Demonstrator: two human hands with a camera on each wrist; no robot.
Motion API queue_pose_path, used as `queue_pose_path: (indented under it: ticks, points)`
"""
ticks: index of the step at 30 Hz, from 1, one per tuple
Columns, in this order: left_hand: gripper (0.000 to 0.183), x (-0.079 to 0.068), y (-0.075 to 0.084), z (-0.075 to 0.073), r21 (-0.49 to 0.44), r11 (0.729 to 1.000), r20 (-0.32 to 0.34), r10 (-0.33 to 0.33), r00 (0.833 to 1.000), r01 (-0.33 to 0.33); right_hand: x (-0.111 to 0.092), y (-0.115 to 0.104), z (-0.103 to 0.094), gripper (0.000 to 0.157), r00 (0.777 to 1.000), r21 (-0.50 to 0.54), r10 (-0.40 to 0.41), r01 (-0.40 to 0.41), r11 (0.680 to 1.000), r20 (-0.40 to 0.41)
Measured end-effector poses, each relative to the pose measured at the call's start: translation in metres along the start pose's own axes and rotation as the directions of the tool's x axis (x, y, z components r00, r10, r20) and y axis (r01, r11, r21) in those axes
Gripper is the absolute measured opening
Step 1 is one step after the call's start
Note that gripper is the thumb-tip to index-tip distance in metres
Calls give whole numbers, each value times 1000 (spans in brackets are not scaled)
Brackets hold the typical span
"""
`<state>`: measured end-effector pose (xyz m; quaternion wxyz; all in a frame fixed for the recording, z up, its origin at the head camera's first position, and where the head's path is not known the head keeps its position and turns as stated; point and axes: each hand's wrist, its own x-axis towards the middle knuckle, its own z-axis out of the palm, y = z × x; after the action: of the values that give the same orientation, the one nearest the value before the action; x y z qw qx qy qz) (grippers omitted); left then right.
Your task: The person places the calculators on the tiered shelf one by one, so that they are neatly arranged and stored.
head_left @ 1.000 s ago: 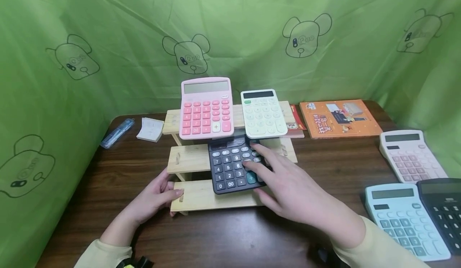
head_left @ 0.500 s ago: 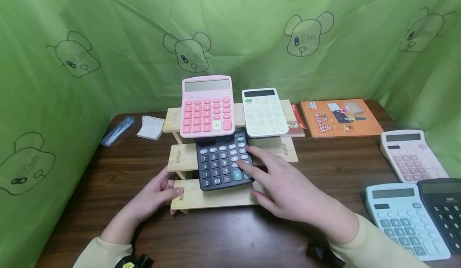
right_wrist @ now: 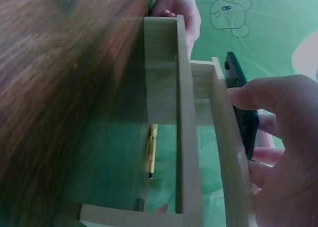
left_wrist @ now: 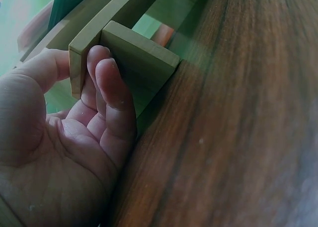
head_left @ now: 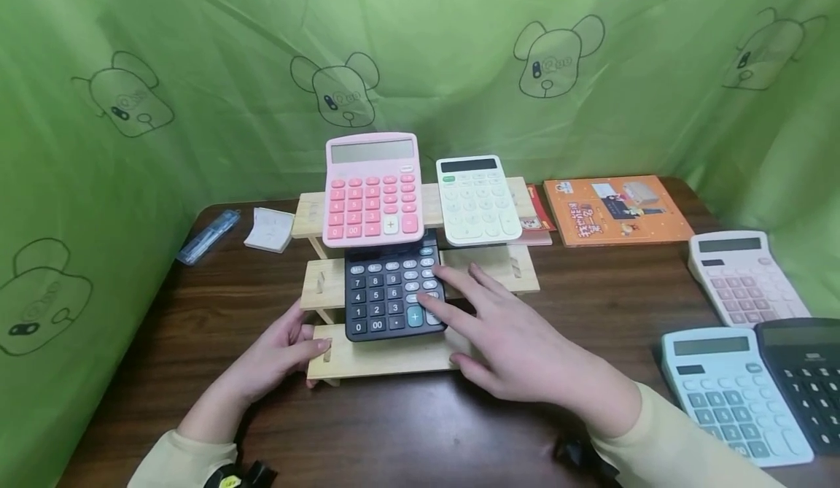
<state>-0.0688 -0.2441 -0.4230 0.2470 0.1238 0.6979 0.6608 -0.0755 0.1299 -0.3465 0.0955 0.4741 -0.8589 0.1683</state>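
A three-step wooden display rack [head_left: 387, 359] stands mid-table. My left hand [head_left: 278, 349] holds the left end of its lowest step; in the left wrist view, the thumb and curled fingers [left_wrist: 115, 83] grip the board's end. A black calculator [head_left: 377, 306] lies over the middle step, its lower end overlapping the lowest in view. Extended fingers of my right hand [head_left: 518, 342] rest on its right-side keys, while the thumb sits lower, by the bottom step. Above, a pink calculator [head_left: 372, 196] and a pale green one [head_left: 477, 203] occupy the top step.
At the right are a pale pink calculator [head_left: 748, 276], a light blue one [head_left: 735, 400] and another black one [head_left: 800, 386]. An orange book [head_left: 617, 211] lies behind them. White paper [head_left: 270, 230] and a blue packet [head_left: 208, 238] lie left. A green curtain [head_left: 446, 50] surrounds the table.
The black calculator has slid left along the middle step, with my right hand's fingers following on its right side. My left hand keeps its grip on the rack.
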Motion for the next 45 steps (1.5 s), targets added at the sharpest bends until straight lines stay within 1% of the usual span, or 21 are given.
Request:
queue_pose_path:
  ticks: [9, 14, 18, 21, 27, 31, 36, 40, 43, 45]
  points:
    - [72, -1, 1, -2, -21, 1000, -8, 10, 1000, -10, 7, 1, 9, 78, 998, 24, -35, 37, 999, -53]
    - [73, -1, 3, -3, -15, 1000, 10, 9, 1000, -9, 12, 1, 12, 68, 996, 39, -53, 56, 998, -72]
    - [74, 0, 3, -4, -13, 1000, 9, 8, 1000, -8, 16, 1, 14, 59, 994, 36, -72, 75, 996, -82]
    - [74, 0, 3, -6, -13, 1000, 13, -2, 1000, 2, 19, 1, 15, 56, 993, 32, -83, 86, 996, -84]
    - [70, -1, 0, -9, -12, 1000, 18, 12, 1000, -12, 29, -1, 17, 58, 993, 12, -97, 98, 995, -60]
    - [68, -2, -1, -7, -14, 1000, 12, 5, 1000, -5, 30, -1, 18, 58, 994, 8, -100, 101, 995, -53]
    - [66, -2, -1, -4, -14, 1000, 16, 17, 1000, -17, 24, 0, 17, 59, 996, 23, -79, 80, 997, -50]
    - [68, -1, -3, -2, -12, 1000, 15, 14, 1000, -14, 15, -1, 15, 64, 998, 9, -49, 49, 999, -32]
    - [69, -2, -3, -2, 1, 1000, 1, 3, 1000, -3, 9, -1, 11, 69, 998, -12, -56, 56, 998, -24]
    - [70, -2, -3, -2, 2, 1000, -14, -5, 1000, 5, 4, 0, 8, 70, 998, -16, -63, 63, 998, -19]
